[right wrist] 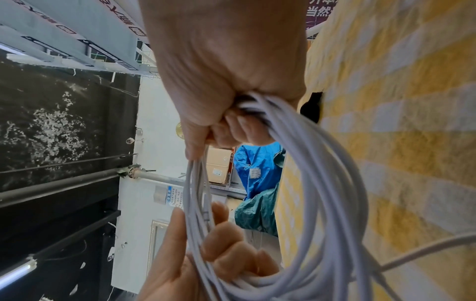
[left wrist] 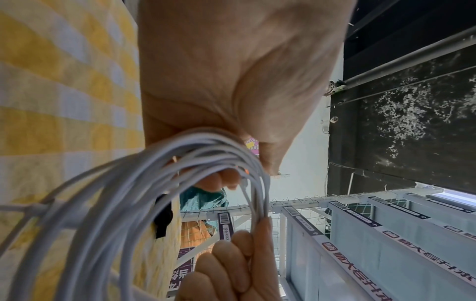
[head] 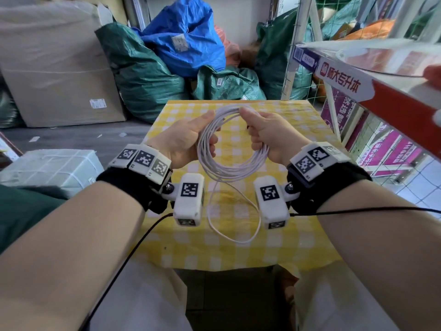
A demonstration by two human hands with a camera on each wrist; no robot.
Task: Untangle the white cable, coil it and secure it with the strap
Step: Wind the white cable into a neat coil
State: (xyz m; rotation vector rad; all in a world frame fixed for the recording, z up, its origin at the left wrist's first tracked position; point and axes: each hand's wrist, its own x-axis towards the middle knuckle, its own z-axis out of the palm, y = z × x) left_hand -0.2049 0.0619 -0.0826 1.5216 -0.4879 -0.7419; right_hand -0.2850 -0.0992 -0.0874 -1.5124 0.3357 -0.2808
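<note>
Two-handed hold on a partly finished coil. The white cable (head: 232,149) is gathered into a round bundle of many thin, smooth, round-section turns, held upright in the air above the yellow-and-white checked tablecloth (head: 298,130). The left hand (head: 188,137) closes round the bundle's left side, fingers curled through the ring and thumb laid along the top; the right hand (head: 267,137) closes round the right side in a fist, thumb pointing up toward the top of the ring. Gripping at opposite sides likely keeps the turns stacked and the ring open, so that they do not spring apart.

Below both grips, one loose length leaves the bottom of the bundle, drops between the wrists and lies on the cloth in a slack open loop (head: 235,218); this tail appears not yet wound in. In the wrist views the strands look matte and springy, fanning slightly where they leave each fist (right wrist: 260,106), and bunching tight where the left hand's fingertips (left wrist: 226,179) pinch them.

A small black piece (right wrist: 311,108) shows just beyond the right grip, against the cloth; it may be the strap, though its form cannot be made out. As judged, coiling is near complete and strapping remains.
</note>
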